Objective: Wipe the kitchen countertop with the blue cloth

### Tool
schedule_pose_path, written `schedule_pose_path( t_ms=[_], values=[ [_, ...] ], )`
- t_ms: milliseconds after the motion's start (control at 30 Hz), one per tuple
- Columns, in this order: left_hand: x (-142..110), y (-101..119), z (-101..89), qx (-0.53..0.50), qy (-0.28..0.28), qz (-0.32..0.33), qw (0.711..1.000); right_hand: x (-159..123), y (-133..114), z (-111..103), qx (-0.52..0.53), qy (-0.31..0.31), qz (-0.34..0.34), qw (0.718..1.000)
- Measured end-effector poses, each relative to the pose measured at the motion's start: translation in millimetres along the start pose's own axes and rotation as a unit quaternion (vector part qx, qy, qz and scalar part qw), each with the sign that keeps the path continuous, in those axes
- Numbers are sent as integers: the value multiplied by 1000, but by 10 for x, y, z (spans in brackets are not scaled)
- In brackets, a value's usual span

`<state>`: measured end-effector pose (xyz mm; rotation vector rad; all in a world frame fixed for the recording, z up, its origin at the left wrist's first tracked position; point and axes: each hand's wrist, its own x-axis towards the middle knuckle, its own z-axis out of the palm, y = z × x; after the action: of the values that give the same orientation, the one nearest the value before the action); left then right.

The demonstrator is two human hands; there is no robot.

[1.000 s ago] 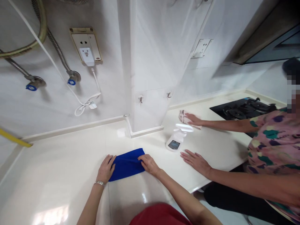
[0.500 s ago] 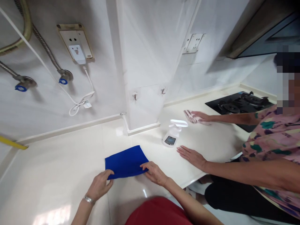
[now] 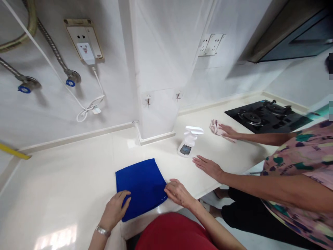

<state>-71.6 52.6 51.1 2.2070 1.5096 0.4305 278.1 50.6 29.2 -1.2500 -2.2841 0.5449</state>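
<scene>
Blue microfiber cloth [image 3: 140,189] lies flat on the cream worktop [image 3: 70,180], just in from the front edge. Left hand [image 3: 113,211]: fingers [image 3: 123,199] curved over the near corner. Right hand [image 3: 179,193]: fingers [image 3: 170,185] loosely together against the right edge. Whether either pinches cannot be told. Cloth judged light, soft, limp; best taken by its near corners.

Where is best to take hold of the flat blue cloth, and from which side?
Pinch the near corners of the flat blue cloth from your side: it lies spread out, and your left hand and right hand are there.
</scene>
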Motion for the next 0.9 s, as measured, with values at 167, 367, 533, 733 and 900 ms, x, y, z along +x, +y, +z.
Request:
schedule_pose_path(
  t_ms=[167,367,533,733,900],
  values=[
    [509,309,679,48,158,19,986,-241,268,39,-65,125,87,986],
    [850,510,1247,85,222,-54,970,-668,770,254,-152,235,140,950],
    [889,302,1167,103,232,17,967,-743,819,290,-160,239,134,948],
    [1103,-237,765,122,131,113,977,-760,784,194,-156,217,156,951],
    [1209,-992,318,155,53,175,971,-730,795,214,-146,209,168,952]
  ],
)
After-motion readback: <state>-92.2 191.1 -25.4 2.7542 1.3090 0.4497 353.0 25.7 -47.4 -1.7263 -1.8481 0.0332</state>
